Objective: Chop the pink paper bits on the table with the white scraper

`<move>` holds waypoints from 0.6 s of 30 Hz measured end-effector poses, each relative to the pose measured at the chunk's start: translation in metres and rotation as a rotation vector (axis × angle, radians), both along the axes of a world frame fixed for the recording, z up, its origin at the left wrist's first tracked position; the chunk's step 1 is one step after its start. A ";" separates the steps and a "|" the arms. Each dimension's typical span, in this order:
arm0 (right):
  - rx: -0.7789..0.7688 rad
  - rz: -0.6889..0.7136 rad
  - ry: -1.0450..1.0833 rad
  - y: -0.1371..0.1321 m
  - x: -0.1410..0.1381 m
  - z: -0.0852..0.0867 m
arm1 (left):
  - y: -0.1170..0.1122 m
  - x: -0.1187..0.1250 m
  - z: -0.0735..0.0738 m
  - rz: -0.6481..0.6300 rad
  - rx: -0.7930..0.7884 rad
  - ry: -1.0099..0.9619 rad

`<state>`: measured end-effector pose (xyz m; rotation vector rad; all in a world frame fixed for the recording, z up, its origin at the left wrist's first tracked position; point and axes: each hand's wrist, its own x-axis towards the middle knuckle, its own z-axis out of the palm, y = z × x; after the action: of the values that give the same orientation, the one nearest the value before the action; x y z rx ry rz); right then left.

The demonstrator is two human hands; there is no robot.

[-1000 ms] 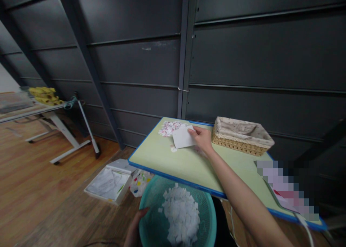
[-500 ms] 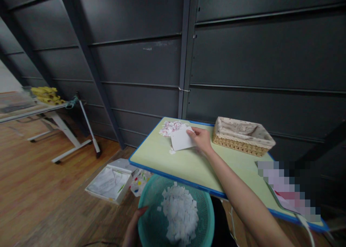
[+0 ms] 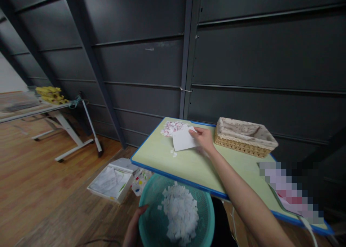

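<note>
Dark wall panels (image 3: pixel 140 63) stand behind your pale green table (image 3: pixel 154 155). Your right hand (image 3: pixel 202 139) pinches a white card (image 3: pixel 184 139) near its right end; your fingers cover that end, so you can't tell its long axis. The card reaches left from your hand, just beside a pile of paper scraps (image 3: pixel 170 129), with your right hand far nearer than your left. Your right forearm stretches up and left across the table. Below the near edge, your left hand (image 3: pixel 135 220) touches the green basin (image 3: pixel 211 218) at its left rim; its grip is partly hidden, so you can't tell how closed it is.
</note>
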<state>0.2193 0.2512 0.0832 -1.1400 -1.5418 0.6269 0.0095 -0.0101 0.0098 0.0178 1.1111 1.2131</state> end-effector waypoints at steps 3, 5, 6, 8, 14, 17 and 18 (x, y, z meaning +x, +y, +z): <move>-0.015 -0.018 -0.014 0.001 0.000 -0.001 | 0.001 -0.001 0.001 0.002 0.002 -0.018; -0.032 -0.016 -0.026 0.001 0.000 -0.001 | 0.001 -0.002 0.002 0.000 0.007 -0.022; -0.039 -0.011 -0.027 0.001 0.000 -0.001 | 0.001 -0.002 0.002 0.009 0.012 -0.017; -0.048 0.007 -0.013 0.001 -0.001 -0.001 | 0.002 -0.004 0.000 0.037 0.019 -0.018; -0.108 0.057 0.051 -0.001 -0.002 -0.002 | 0.004 -0.007 -0.011 0.050 0.002 -0.058; -0.130 0.077 0.046 -0.002 -0.004 -0.004 | 0.006 -0.010 -0.013 0.055 -0.009 -0.068; -0.136 0.087 0.047 -0.002 -0.005 -0.004 | 0.006 -0.011 -0.013 0.054 -0.018 -0.081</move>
<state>0.2148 0.2493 0.0789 -1.1554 -1.5336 0.8217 -0.0020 -0.0040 -0.0031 -0.0751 1.0572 1.2414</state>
